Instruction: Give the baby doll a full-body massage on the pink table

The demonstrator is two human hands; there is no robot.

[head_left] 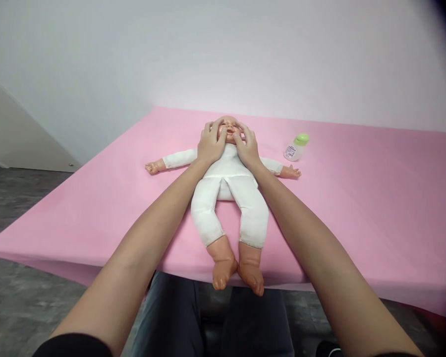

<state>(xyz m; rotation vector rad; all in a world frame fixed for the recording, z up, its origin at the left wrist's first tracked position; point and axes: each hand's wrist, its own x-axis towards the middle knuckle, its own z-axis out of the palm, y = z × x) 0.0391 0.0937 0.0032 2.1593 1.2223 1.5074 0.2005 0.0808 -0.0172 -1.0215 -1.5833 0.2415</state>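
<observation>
A baby doll [228, 163] with a white cloth body lies on its back on a pink-covered table [111, 213]. Its head [229, 130] points to the far side, and its feet hang slightly over the near edge. My left hand [210, 143] rests along the left side of the doll's face, fingers spread, thumb by the mouth. On the opposite cheek lies my right hand [248, 146], also with spread fingers and its thumb near the mouth. Both palms cover the sides of the head and part of the shoulders. The doll's arms stretch out to either side.
A clear bottle [293, 151] with a green cap [302, 139] lies on the table beyond the doll's right-hand arm. A pale wall [245, 54] runs behind the table. My legs [174, 317] are beneath the front edge.
</observation>
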